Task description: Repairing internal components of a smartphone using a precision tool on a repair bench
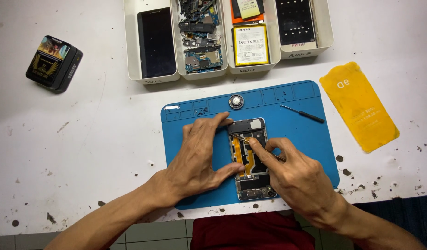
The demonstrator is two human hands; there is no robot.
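Gently, the left hand (195,157) (fingers spread flat) should hold the open phone (250,159) steady while the right hand (296,178), pinched on thin tweezers (243,137), picks slowly.

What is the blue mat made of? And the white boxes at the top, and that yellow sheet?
The blue mat looks like soft matte rubber or silicone, with little moulded pockets along its top edge. The white boxes seem to be smooth hard plastic, with thin, slightly glossy walls. The yellow sheet looks like thin shiny plastic film or coated paper; it lies flat.
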